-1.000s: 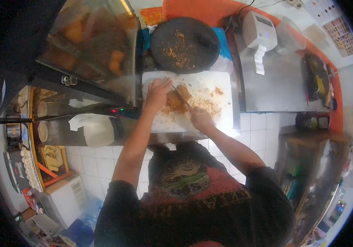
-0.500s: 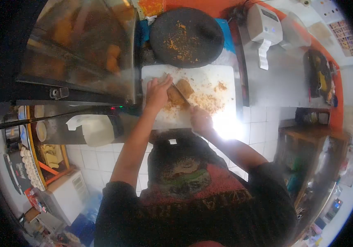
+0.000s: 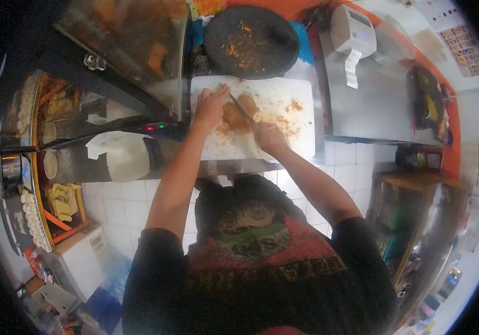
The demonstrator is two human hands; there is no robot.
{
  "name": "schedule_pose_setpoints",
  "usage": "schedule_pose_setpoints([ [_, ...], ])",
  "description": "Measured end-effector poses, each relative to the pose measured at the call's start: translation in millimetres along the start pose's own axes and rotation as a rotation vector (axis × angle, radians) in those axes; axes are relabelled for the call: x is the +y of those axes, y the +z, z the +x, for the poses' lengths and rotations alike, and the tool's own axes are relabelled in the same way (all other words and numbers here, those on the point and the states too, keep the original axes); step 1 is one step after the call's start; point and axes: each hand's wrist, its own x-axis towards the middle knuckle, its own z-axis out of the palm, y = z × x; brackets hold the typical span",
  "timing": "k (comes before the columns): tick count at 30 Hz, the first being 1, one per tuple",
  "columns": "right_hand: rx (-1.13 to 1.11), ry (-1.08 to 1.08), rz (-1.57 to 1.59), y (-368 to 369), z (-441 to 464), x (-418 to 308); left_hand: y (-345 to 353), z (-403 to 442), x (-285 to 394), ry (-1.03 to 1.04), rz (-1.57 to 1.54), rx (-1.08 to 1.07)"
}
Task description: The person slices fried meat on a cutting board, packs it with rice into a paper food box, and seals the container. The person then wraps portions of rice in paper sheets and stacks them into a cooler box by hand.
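Observation:
My right hand (image 3: pixel 270 138) is closed around the handle of a knife (image 3: pixel 242 108), whose blade slants up and left across the food. My left hand (image 3: pixel 210 109) rests at the blade's tip end, fingers stretched out beside the food. A brown, fried-looking piece of food (image 3: pixel 236 118) lies under and left of the blade. Another brown piece (image 3: pixel 249 103) sits on the blade's right side. Both are on a white cutting board (image 3: pixel 301 134) scattered with crumbs. How deep the blade sits in the food cannot be seen.
Behind the board stands a round dark stone slab (image 3: pixel 275 47) with orange crumbs. A glass-sided display cabinet (image 3: pixel 133 50) is at the left, above a whitish plastic jug (image 3: pixel 119 156). On the right, a label printer (image 3: pixel 352 30) sits on a steel counter (image 3: pixel 373 106).
The view has shifted, so the board appears higher. My right hand and the knife handle have moved slightly forward and left over the board. Bright glare at the board's corner is gone.

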Motion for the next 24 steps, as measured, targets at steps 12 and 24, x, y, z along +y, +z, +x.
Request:
schedule_pose_setpoints([
  [12, 0.026, 0.211, 0.228, 4.6, -32.8, -28.2, 0.1, -20.7, -4.7, 0.018, -0.133, 0.086],
  [24, -0.127, -0.025, 0.007, 2.1, -6.9, -13.8, -6.7, -9.9, -7.0, -0.077, -0.115, -0.026],
])
